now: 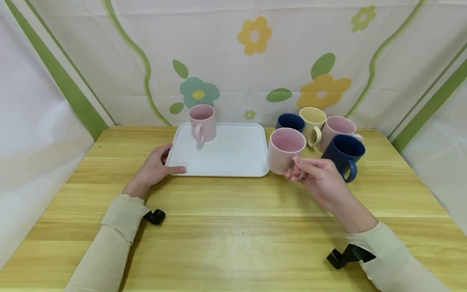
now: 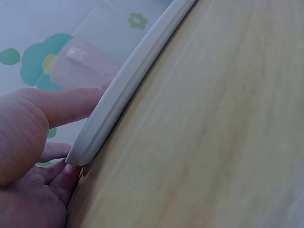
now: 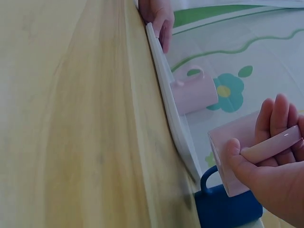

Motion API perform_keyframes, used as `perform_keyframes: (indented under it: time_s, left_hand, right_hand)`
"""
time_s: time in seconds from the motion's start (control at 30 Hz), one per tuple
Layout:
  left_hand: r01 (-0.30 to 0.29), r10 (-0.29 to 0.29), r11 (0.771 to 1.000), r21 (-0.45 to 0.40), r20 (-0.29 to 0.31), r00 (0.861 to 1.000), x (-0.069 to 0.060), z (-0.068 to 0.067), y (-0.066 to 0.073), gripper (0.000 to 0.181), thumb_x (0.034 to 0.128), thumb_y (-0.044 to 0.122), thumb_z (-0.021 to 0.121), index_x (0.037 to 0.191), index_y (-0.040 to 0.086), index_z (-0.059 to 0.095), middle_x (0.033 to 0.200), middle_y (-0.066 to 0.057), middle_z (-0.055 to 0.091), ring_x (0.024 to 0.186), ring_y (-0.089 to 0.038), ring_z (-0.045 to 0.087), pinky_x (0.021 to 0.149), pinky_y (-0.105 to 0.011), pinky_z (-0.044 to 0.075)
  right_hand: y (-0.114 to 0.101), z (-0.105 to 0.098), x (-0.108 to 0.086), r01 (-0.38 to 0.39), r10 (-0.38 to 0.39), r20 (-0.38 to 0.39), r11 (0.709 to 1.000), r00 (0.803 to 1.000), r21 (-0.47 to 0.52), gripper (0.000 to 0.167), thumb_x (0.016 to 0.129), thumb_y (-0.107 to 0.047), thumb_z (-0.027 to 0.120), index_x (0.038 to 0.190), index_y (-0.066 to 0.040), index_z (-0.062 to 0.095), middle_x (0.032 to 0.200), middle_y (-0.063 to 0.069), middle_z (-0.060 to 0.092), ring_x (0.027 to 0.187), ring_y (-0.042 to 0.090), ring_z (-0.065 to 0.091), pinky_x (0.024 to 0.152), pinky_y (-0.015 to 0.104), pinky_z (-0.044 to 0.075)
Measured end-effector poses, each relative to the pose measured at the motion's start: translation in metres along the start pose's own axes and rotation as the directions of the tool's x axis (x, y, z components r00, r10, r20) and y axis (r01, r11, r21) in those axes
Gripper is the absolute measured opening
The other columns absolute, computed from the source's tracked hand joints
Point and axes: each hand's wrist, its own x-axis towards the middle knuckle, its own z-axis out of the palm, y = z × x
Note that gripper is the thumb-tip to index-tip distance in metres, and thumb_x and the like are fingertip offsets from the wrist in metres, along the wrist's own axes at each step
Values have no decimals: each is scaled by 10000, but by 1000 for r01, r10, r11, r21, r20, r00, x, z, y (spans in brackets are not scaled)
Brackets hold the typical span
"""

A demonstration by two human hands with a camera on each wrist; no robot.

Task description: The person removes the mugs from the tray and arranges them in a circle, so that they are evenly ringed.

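Note:
My left hand [image 1: 154,166] grips the left end of a white rectangular tray [image 1: 226,158], its thumb on top near the front corner and fingers at the edge. In the left wrist view those fingers [image 2: 64,178] reach under the tray's rim [image 2: 128,80]. A pink mug [image 1: 208,127] stands upright on the tray's back left part, handle toward the front. My right hand [image 1: 321,178] holds another pink mug [image 1: 281,158] by its handle, upright beside the tray's right end. The right wrist view shows this held mug [image 3: 232,137] raised off the table.
Behind and right of the held mug stand a dark blue mug [image 1: 290,121], a cream mug [image 1: 312,117], a third pink mug [image 1: 333,129] and another dark blue mug [image 1: 343,152]. They stand close together on the wooden table [image 1: 226,235]. A flowered curtain [image 1: 233,69] hangs behind.

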Motion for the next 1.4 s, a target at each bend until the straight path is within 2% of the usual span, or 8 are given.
perform_keyframes:
  time_s: [0.23,0.63,0.83,1.1,1.4]
  left_hand:
    - [10,-10,1000,-10,2,1000,1,1,-2,902,880,198,887,1620,43,396,1537,-194,529,1239,-344,549,971,-253,437]
    - [1,0,1000,-24,11,1000,2,2,-3,912,884,204,886,1631,49,385,1527,-190,542,1240,-343,564,926,-192,449]
    - [1,-1,1000,-17,6,1000,1,1,-3,897,883,204,885,1620,44,399,1523,-191,544,1234,-342,561,945,-221,446]
    - [-16,16,1000,-19,2,1000,2,1,-4,852,882,183,882,1593,39,435,1483,-194,567,1190,-325,564,917,-192,451]
    - [-45,45,999,-18,-3,999,2,0,-4,821,883,158,879,1573,21,456,1448,-208,590,1154,-319,589,894,-177,470]
  right_hand:
    - [5,-17,-5,-41,43,-44,998,998,46,313,1111,-121,549,938,-19,789,782,30,706,884,197,744,876,270,605]
    - [15,-43,-6,-70,78,-62,991,995,115,355,1118,-104,520,891,-35,784,774,41,715,890,209,769,944,292,604]
    - [14,-48,-6,-82,89,-53,988,995,128,353,1118,-112,521,889,-32,777,780,53,720,901,213,772,961,292,600]
    - [15,-53,-2,-118,125,-34,981,992,157,334,1120,-106,515,915,-16,763,830,65,736,912,195,770,985,293,591]
    - [14,-55,3,-153,161,-58,981,985,121,293,1112,-144,549,957,-18,763,899,55,751,913,162,751,989,267,578]
